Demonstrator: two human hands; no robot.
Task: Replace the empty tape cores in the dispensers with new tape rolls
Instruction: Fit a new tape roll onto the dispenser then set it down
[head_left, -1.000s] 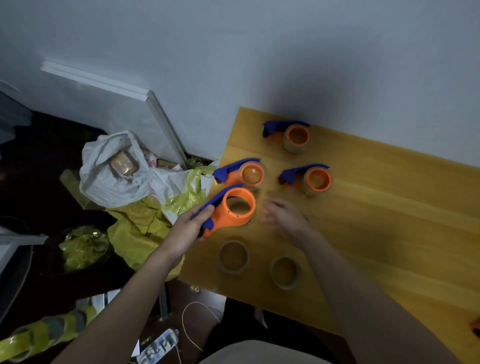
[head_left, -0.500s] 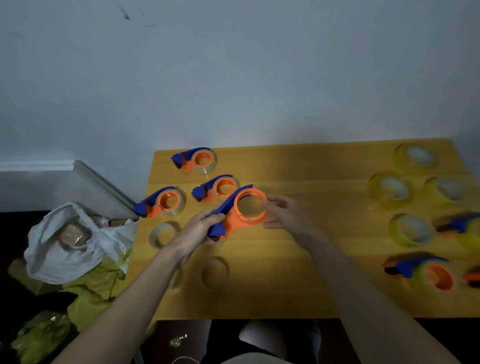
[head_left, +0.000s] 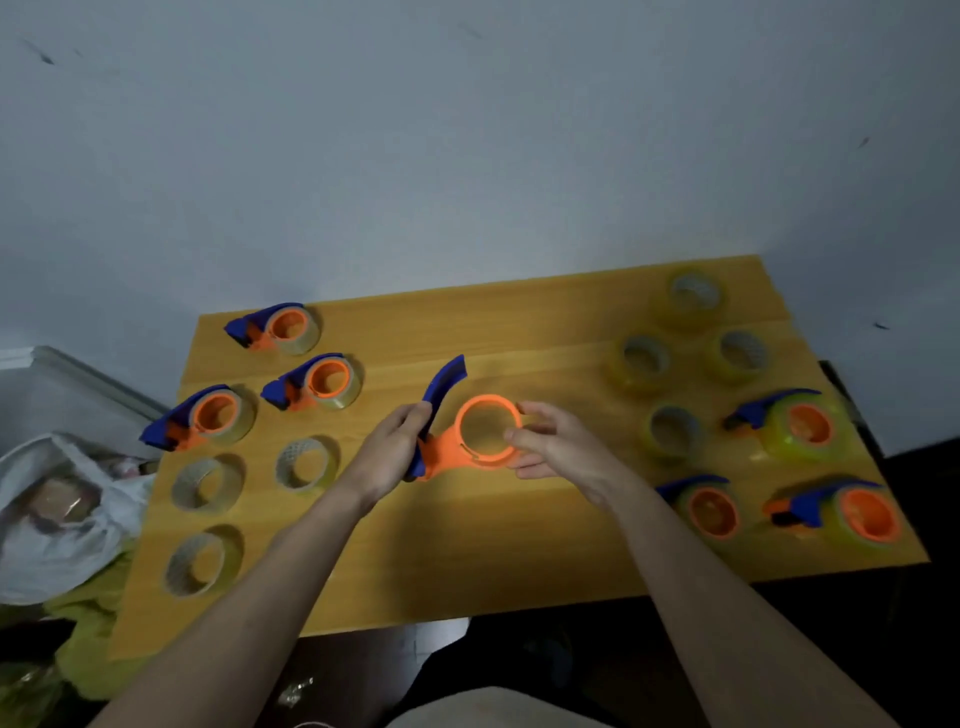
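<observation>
Above the middle of the yellow table (head_left: 467, 561) I hold an orange and blue tape dispenser (head_left: 457, 452) with no roll on its ring. My left hand (head_left: 392, 449) grips its blue handle. My right hand (head_left: 550, 444) pinches the right side of the orange ring. Three dispensers carrying thin cores lie at the left (head_left: 208, 415), (head_left: 317, 382), (head_left: 278, 327). Three bare cores lie near them (head_left: 306, 465), (head_left: 208, 483), (head_left: 200, 564). Several full yellow tape rolls (head_left: 672, 431) stand at the right. Three dispensers loaded with yellow rolls sit at the right (head_left: 795, 426), (head_left: 706, 512), (head_left: 852, 514).
A white plastic bag (head_left: 52, 514) and yellow-green wrapping (head_left: 78, 649) lie beside the table's left edge. A grey wall (head_left: 467, 156) runs behind the table. A white panel (head_left: 67, 374) leans at the left. The table's front edge is close to my body.
The camera has swung right, bringing the full rolls and loaded dispensers into view. The held dispenser has moved toward the table's middle, and my right hand now pinches its ring.
</observation>
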